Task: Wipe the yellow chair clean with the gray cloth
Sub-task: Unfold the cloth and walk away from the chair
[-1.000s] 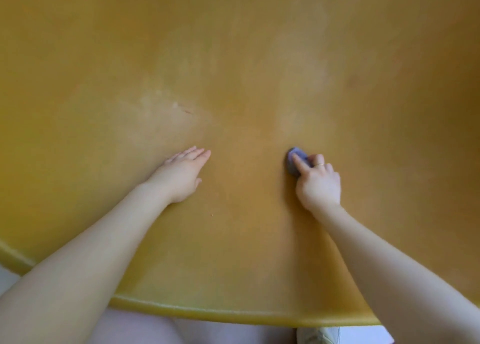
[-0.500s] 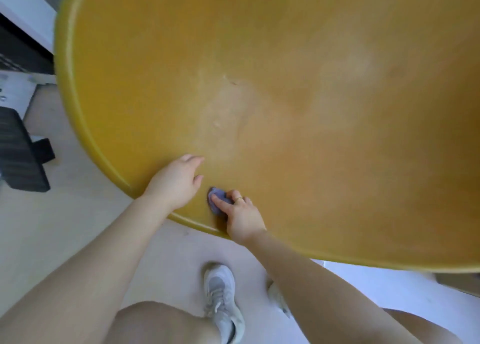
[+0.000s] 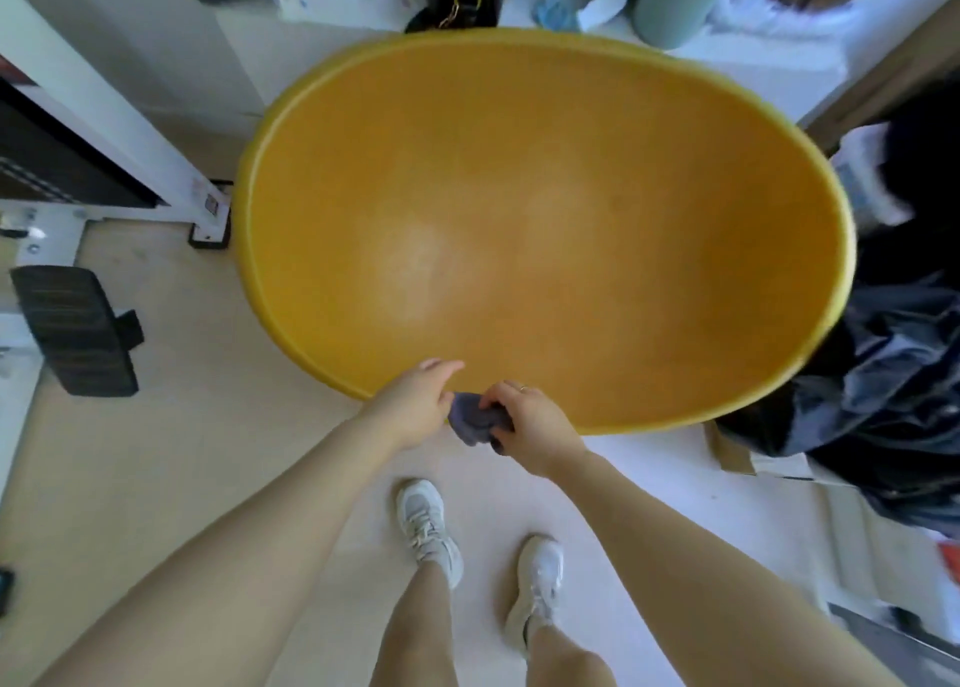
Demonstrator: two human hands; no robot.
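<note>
The right hand (image 3: 535, 429) has its grip closed around the bunched gray cloth (image 3: 474, 417) just over the near rim of the yellow chair (image 3: 545, 229). The left hand (image 3: 413, 403) sits beside it, fingers loosely curled, fingertips at the cloth's left edge — whether they pinch it is hard to tell. Most of the cloth is hidden inside the right palm. The chair's bowl-shaped shell opens upward toward the camera, its long axis running left to right — its base is out of sight. White sneakers (image 3: 431, 525) stand on the floor below.
</note>
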